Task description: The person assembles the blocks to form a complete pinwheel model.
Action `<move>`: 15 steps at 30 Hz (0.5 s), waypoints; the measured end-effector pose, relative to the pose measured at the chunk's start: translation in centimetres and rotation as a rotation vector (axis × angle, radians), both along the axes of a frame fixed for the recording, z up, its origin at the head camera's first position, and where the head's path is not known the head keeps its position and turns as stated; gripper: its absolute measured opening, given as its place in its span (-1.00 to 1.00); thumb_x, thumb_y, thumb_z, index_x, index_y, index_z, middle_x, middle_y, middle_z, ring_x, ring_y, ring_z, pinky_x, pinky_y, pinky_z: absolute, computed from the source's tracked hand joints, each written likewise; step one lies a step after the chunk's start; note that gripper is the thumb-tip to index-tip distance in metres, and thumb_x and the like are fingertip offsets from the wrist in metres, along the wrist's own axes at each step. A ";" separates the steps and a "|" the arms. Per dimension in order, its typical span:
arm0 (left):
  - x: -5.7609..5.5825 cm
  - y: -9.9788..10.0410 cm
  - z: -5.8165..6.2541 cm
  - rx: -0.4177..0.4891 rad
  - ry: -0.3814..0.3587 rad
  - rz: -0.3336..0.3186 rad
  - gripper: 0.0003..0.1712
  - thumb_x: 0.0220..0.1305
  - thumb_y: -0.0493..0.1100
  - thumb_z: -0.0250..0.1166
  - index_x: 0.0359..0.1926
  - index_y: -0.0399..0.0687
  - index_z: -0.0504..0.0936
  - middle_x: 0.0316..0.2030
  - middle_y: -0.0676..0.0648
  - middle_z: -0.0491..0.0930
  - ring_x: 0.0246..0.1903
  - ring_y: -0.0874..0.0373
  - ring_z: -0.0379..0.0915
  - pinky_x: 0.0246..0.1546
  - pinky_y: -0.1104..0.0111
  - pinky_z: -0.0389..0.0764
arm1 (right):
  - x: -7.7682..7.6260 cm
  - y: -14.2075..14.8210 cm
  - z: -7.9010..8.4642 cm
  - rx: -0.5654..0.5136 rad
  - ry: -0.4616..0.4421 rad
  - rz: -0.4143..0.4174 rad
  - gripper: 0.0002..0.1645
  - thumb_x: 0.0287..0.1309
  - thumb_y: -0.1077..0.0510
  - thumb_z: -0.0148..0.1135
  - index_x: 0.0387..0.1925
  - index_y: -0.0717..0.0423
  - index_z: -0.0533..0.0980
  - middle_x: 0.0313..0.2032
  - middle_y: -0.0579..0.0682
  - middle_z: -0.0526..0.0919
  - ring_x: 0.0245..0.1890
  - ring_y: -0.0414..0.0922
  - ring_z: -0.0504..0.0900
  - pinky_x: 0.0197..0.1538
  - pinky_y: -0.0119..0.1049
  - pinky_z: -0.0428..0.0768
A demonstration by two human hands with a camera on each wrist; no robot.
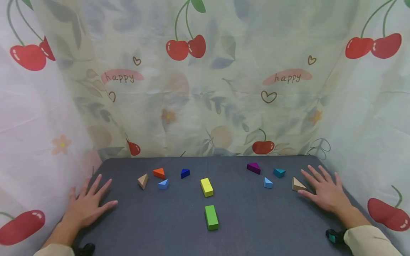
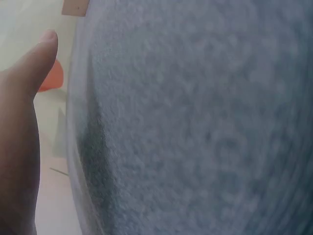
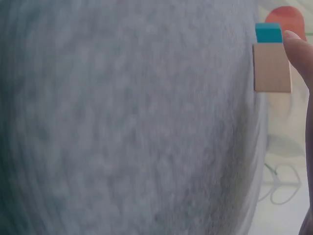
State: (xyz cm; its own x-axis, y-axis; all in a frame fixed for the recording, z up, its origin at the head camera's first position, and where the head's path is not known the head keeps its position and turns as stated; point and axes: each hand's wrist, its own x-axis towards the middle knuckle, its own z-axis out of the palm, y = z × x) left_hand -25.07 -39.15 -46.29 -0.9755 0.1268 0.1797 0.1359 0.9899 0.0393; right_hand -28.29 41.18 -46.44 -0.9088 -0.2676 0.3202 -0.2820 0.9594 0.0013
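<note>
My left hand (image 1: 88, 205) lies at the left side of the grey table with its fingers spread, holding nothing. On the right, my right hand (image 1: 328, 190) is spread the same way, its thumb beside a natural-wood triangular block (image 1: 298, 184). Nearest to the left hand is another wood triangle (image 1: 143, 181), with an orange triangle (image 1: 159, 173), a light blue one (image 1: 163, 184) and a dark blue one (image 1: 185, 173) beyond it. A yellow block (image 1: 206, 187) and a green block (image 1: 211, 217) lie in the middle. Left of the right hand are purple (image 1: 253, 168), teal (image 1: 279, 172) and light blue (image 1: 268, 182) triangles.
The dark grey table (image 1: 144, 224) ends at a patterned curtain (image 1: 217, 89) along the back. Curtain walls also hang close beside both hands. A black wrist strap with a device (image 1: 335, 236) sits at the right wrist.
</note>
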 end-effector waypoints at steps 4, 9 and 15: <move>-0.2 0.4 0.2 0.008 0.022 -0.017 0.04 0.23 0.52 -0.01 0.55 0.17 -0.10 0.49 -0.31 -0.22 0.40 -0.41 -0.46 0.11 -0.40 -0.55 | 0.0 -0.6 0.0 -0.010 -0.006 0.008 0.02 0.20 -0.42 0.09 0.52 -0.08 0.04 0.47 0.20 0.00 0.47 0.22 -0.36 0.22 0.38 -0.56; -0.1 1.2 0.5 0.064 0.051 -0.045 0.01 0.26 0.44 0.06 0.56 0.22 -0.14 0.50 -0.29 -0.21 0.41 -0.38 -0.46 0.13 -0.42 -0.45 | 0.0 -1.7 0.0 -0.018 0.043 0.056 0.00 0.17 -0.41 0.14 0.50 -0.09 0.10 0.46 0.17 0.06 0.46 0.24 -0.19 0.26 0.28 -0.58; -0.4 2.5 0.8 0.095 0.142 -0.108 -0.02 0.26 0.39 0.14 0.55 0.25 -0.07 0.49 -0.25 -0.14 0.43 -0.33 -0.40 0.16 -0.39 -0.38 | 0.0 -3.2 0.1 -0.042 0.074 0.096 -0.02 0.16 -0.39 0.18 0.48 -0.11 0.14 0.44 0.16 0.11 0.43 0.23 -0.09 0.30 0.27 -0.52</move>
